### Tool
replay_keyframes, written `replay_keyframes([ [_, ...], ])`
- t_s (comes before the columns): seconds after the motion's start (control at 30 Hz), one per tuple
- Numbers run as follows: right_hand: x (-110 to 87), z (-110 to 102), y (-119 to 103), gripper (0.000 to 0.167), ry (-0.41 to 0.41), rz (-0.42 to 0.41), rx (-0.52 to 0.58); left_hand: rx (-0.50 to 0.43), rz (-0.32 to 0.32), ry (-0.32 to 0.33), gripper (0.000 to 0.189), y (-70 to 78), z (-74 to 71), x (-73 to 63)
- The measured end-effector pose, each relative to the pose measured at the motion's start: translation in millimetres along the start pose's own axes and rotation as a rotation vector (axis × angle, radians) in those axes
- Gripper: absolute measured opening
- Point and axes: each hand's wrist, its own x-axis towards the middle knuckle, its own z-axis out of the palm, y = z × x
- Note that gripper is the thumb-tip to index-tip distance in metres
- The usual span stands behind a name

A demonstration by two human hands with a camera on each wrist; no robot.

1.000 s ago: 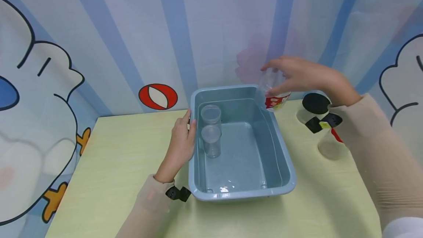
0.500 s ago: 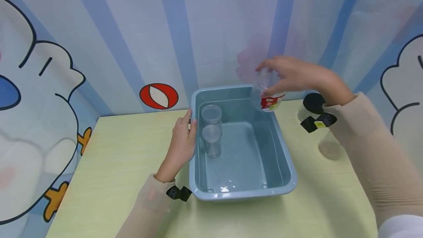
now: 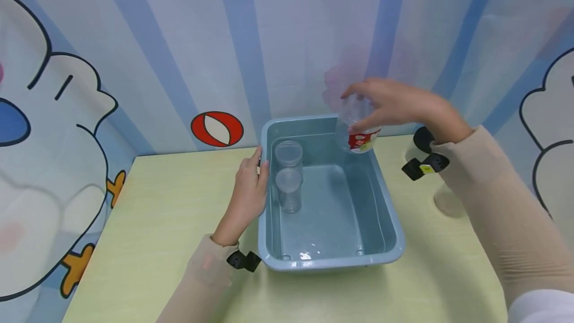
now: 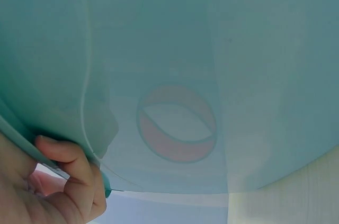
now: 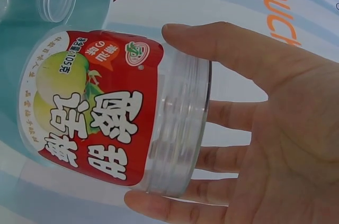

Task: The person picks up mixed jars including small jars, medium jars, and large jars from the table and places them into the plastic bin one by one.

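Note:
My right hand point(image 3: 399, 106) grips a clear plastic jar point(image 3: 362, 140) with a red label, holding it near its lid. Fruit is pictured on that label point(image 5: 106, 113) in the right wrist view. The jar hangs over the back right corner of a blue-grey plastic basin point(image 3: 332, 263). At the basin's left side, my left hand point(image 3: 245, 188) holds the rim, and its curled fingers point(image 4: 74, 171) show in the left wrist view. Two small clear lidded jars, a front one point(image 3: 289, 193) and a back one point(image 3: 289, 152), stand inside along the left wall.
Right of the basin, a black-lidded jar point(image 3: 423, 139) stands partly behind my right wrist. A clear container point(image 3: 448, 202) beside it is mostly covered by the sleeve. The pale green table point(image 3: 179, 203) meets a cartoon-printed backdrop point(image 3: 296, 54) at the back.
My right hand has carried the red-labelled jar a little to the left, further over the basin's back right corner. The left hand keeps its hold on the rim.

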Motion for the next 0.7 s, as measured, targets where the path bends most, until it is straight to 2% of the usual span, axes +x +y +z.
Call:
replay_keyframes([
  [0.4, 9.3, 12.9, -1.6, 0.063, -0.020, -0.012, 0.048, -0.009, -0.005, -0.005, 0.051, 1.2, 2.3, -0.4],
  [0.7, 17.0, 21.4, -0.8, 0.062, -0.023, -0.026, 0.020, 0.005, 0.013, 0.002, 0.052, 1.4, 1.8, -0.9],
])
